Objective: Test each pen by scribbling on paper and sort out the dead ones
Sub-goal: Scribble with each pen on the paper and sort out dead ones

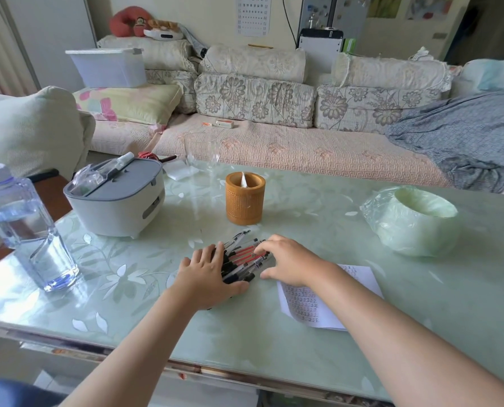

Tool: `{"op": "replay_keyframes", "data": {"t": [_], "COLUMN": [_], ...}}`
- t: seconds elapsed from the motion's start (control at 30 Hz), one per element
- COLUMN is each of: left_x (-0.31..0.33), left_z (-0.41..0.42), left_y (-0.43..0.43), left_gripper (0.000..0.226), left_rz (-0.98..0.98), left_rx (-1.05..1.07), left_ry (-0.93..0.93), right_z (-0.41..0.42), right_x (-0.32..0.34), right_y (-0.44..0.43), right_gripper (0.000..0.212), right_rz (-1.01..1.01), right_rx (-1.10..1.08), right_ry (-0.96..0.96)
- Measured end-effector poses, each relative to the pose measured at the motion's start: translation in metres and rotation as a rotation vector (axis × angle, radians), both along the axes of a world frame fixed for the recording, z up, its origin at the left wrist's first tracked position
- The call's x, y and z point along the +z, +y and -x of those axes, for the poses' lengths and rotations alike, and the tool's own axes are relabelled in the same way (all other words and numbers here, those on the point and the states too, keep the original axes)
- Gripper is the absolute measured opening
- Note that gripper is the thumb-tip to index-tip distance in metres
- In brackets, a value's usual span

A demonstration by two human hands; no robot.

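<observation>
A living room with a long floral sofa lies behind a low table topped in pale green leaf-patterned glass. Near the middle of the table lies a pile of pens – mostly clear barrels with black caps, a few red ones among them, lying roughly side by side and pointing away to the right.

The left grip, a bare hand, lies flat over the near-left ends of the pens, with its fingers spread and nearly straight, pressing down, and its thumb along the near side of the pile. It closes around nothing. The right grip comes in from the other side with fingers arched and fingertips resting on the pens' right ends. Its thumb is splayed apart, low by the table – it pinches no pen.

Under the right forearm lies a sheet of paper covered with rows of small marks. Beyond the pens stands a round wooden holder, upright. To its left is a white appliance with a grey lid, and at the left edge a clear water bottle. Well to the right lies a pale green roll wrapped in plastic.
</observation>
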State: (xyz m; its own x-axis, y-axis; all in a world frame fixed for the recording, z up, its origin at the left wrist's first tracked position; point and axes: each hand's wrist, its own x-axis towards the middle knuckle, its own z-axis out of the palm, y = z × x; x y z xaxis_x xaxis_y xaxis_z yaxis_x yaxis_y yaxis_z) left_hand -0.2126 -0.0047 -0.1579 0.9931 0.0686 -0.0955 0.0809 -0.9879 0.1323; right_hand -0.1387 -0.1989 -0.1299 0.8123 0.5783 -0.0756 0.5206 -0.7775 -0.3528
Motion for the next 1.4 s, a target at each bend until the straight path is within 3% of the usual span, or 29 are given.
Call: {"op": "replay_keyframes", "data": {"t": [0.13,0.27,0.4,0.7,0.93,1.2,1.3,1.4], "left_x": [0.004,0.015,0.017,0.015,0.037,0.067,0.059,0.047], "left_z": [-0.001,-0.002,0.001,0.002,0.006,0.000,-0.014,-0.023], "left_y": [0.007,0.006,-0.001,0.001,0.001,-0.038,-0.060,-0.083], "left_gripper": [0.096,0.051,0.026,0.033,0.018,0.012,0.041,0.047], "left_rz": [0.079,0.074,0.140,0.175,0.286,0.560,0.561,0.419], "left_rx": [-0.058,-0.208,-0.292,-0.301,-0.214,-0.162,-0.183,-0.263], "left_ry": [-0.102,-0.326,-0.269,-0.195,-0.284,-0.402,-0.417,-0.401], "right_z": [-0.004,-0.001,0.008,0.010,0.012,0.030,0.031,0.031], "right_x": [0.004,0.010,0.010,0.001,0.022,0.039,0.039,0.027], "right_y": [-0.009,-0.012,0.000,0.009,-0.005,-0.029,-0.060,-0.097], "right_gripper": [0.048,0.024,0.021,0.017,0.010,0.031,0.014,0.009], "right_rz": [-0.031,-0.068,-0.046,0.149,-0.140,-0.177,-0.063,-0.032], "right_rx": [-0.027,0.038,0.149,0.314,0.188,0.019,-0.127,-0.256], "right_ry": [-0.021,-0.121,-0.156,-0.322,-0.251,-0.159,-0.174,-0.143]}}
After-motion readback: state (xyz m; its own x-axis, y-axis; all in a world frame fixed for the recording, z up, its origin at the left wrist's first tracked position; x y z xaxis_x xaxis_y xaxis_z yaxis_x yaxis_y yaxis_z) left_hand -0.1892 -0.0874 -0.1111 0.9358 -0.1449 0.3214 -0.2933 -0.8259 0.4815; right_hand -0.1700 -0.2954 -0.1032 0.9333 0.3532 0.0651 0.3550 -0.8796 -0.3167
